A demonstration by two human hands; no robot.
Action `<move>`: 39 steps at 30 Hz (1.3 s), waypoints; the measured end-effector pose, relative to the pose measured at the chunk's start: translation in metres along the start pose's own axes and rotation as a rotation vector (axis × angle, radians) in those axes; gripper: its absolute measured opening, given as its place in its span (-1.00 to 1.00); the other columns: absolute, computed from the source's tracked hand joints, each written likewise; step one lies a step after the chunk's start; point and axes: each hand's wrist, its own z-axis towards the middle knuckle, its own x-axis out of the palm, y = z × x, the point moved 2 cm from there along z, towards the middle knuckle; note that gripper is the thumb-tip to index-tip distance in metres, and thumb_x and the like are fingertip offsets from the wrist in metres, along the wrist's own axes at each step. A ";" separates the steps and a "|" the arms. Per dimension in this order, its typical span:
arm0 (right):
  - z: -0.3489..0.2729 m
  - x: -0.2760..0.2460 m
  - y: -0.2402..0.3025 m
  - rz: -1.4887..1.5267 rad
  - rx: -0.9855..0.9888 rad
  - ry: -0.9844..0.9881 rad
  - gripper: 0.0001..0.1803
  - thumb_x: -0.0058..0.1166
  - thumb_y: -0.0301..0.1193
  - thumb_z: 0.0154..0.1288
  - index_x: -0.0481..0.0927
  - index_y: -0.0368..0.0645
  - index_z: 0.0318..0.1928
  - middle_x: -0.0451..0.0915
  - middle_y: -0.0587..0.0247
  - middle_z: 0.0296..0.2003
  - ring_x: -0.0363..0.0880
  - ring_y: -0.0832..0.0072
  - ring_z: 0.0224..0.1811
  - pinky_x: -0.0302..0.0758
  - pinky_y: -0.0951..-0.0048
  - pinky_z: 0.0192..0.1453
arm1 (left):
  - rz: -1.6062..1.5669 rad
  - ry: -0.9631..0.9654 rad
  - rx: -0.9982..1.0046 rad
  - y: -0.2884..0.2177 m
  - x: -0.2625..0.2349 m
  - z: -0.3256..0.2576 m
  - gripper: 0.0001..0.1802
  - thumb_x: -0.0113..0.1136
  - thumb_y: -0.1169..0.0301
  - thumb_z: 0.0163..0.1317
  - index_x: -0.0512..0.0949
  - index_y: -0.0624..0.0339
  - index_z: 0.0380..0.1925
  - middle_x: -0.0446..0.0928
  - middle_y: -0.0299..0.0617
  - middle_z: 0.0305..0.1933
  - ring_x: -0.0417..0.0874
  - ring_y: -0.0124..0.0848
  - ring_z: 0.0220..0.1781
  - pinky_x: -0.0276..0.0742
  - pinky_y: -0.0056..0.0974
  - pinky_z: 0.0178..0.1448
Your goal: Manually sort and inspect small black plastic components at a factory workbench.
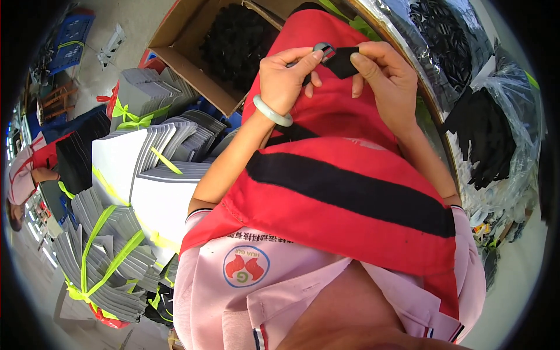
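Observation:
My left hand [286, 76], a pale green bangle [273, 111] on its wrist, pinches a small dark slotted buckle [328, 52] between thumb and fingers. Red shows through the buckle's slot. Close beside it, my right hand [385, 76] grips the edge of a short black strap piece [343, 64] with thumb and fingers. The strap's other end meets the buckle; whether it passes through the slot I cannot tell. Both hands are raised over the red apron [332, 111] on my lap. Something dark also shows under my left fingers, mostly hidden.
Beyond my left hand stands an open cardboard box [192, 76] holding many black pieces. Stacks of grey-white sheets [163, 189] tied with yellow-green strips fill the left side. To the right lie clear plastic bags [522, 125] and black pieces [481, 137]. Another person [29, 175] is at far left.

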 end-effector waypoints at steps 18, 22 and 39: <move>0.006 -0.007 -0.024 0.123 0.310 -0.012 -0.77 0.14 -0.29 0.33 0.58 -0.23 -0.22 0.54 0.36 -0.43 0.53 0.65 -0.51 0.48 0.66 -0.46 | 0.274 0.118 0.359 -0.004 -0.006 -0.016 -0.83 0.22 0.69 0.15 0.66 0.36 -0.25 0.55 -0.17 -0.19 0.52 -0.56 -0.49 0.42 -0.52 -0.51; 0.008 -0.017 -0.031 -0.044 0.466 0.273 -0.79 0.13 -0.32 0.33 0.61 -0.21 -0.18 0.54 0.39 -0.42 0.54 0.67 -0.41 0.47 0.64 -0.43 | 0.329 0.209 0.368 -0.006 -0.003 -0.023 -0.84 0.21 0.69 0.16 0.66 0.35 -0.26 0.50 -0.18 -0.13 0.51 -0.56 -0.47 0.43 -0.52 -0.48; 0.020 -0.006 -0.046 -0.032 0.137 0.082 -0.72 0.23 -0.48 0.21 0.47 -0.24 -0.11 0.59 0.36 -0.35 0.55 0.67 -0.27 0.49 0.63 -0.14 | 0.474 0.251 0.400 -0.021 -0.013 -0.036 -0.85 0.21 0.69 0.15 0.67 0.32 -0.28 0.51 -0.22 -0.17 0.49 -0.61 -0.48 0.37 -0.55 -0.51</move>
